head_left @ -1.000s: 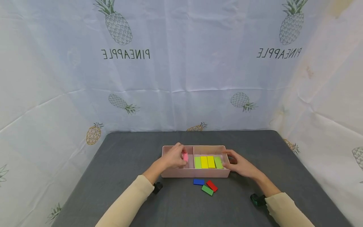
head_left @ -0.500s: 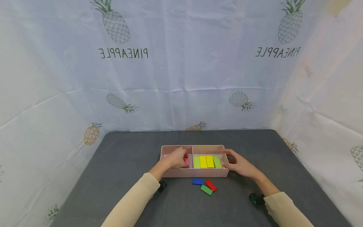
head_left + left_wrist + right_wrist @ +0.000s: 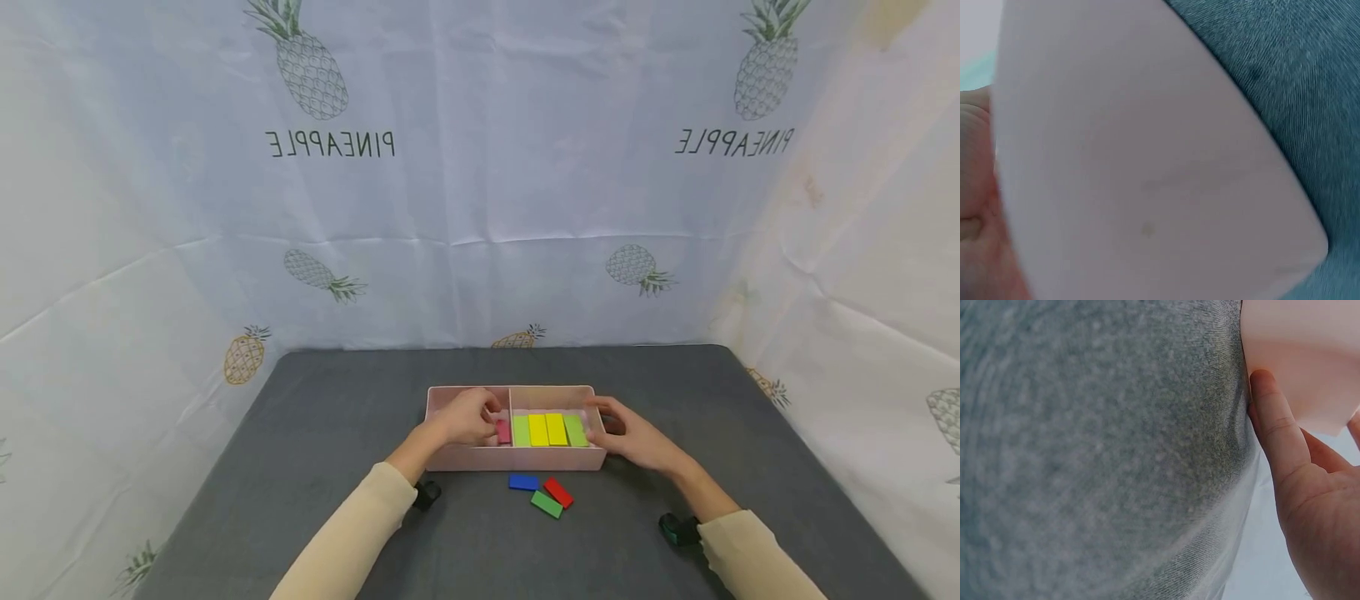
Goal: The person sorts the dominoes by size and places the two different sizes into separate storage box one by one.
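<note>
A pink two-compartment box [image 3: 517, 458] sits on the dark table. My left hand [image 3: 467, 418] reaches over the front wall into its left compartment, thumb and forefinger apart. Right by the thumb, a dark pink tile [image 3: 503, 431] lies near the divider. My right hand [image 3: 637, 435] holds the box's right end, thumb and forefinger at the rim; in the right wrist view, a finger [image 3: 1277, 419] lies along the outer wall. The right compartment holds light green tiles [image 3: 576, 431] and yellow tiles [image 3: 537, 430] in a row. The box wall [image 3: 1147, 156] hides most of the left hand in the left wrist view.
In front of the box lie a blue tile [image 3: 523, 482], a red tile [image 3: 558, 492] and a green tile [image 3: 547, 504] on the table [image 3: 360, 392]. A white pineapple-print curtain [image 3: 480, 192] surrounds the table at the back and sides.
My left hand has lowered the pink tile into the left compartment and let it go beside the divider; its fingers have parted. My right hand has stayed at the box's right end.
</note>
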The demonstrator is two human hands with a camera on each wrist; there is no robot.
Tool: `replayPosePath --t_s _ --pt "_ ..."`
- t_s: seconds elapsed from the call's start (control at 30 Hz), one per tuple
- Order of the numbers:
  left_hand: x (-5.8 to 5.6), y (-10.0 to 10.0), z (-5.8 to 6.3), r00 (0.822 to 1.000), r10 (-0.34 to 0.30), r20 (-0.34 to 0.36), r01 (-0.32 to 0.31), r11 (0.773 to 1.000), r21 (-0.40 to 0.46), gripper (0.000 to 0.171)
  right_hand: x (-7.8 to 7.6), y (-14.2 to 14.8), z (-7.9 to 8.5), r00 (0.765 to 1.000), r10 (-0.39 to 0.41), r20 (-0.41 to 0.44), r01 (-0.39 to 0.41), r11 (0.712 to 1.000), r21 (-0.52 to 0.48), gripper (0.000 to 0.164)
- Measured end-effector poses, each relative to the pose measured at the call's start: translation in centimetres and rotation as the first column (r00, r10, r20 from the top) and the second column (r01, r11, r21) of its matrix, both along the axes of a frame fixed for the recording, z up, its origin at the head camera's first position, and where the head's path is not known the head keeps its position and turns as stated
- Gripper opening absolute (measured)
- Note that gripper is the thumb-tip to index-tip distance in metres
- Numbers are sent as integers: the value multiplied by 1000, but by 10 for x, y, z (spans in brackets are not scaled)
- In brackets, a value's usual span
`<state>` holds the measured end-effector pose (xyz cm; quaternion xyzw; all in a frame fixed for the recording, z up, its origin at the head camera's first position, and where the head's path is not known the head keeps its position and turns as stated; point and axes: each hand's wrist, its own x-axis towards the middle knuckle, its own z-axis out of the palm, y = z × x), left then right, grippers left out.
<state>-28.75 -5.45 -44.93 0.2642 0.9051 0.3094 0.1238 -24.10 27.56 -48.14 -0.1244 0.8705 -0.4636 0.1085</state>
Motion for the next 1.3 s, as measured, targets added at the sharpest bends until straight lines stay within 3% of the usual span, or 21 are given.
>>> replayPosePath --t_s 0.33,0.63,0.87,1.1,1.3 --pt "24 -18 23 990 -28 -136 40 996 85 23 1 1 1 1000 9 4 -9 1000 -6 66" --pt "48 -17 32 961 -38 -274 67 993 95 16 1 1 1 1000 25 -4 -25 1000 -1 67" --pt "70 -7 29 943 -41 -331 86 989 124 9 2 0 4 999 38 -8 -38 999 4 68" --pt "83 3 22 914 -143 -381 184 980 73 10 1 1 4 999 50 -9 -50 999 -4 68" --pt "89 7 12 908 -223 -354 242 970 9 15 2 1 6 998 57 -16 -57 998 -18 68"
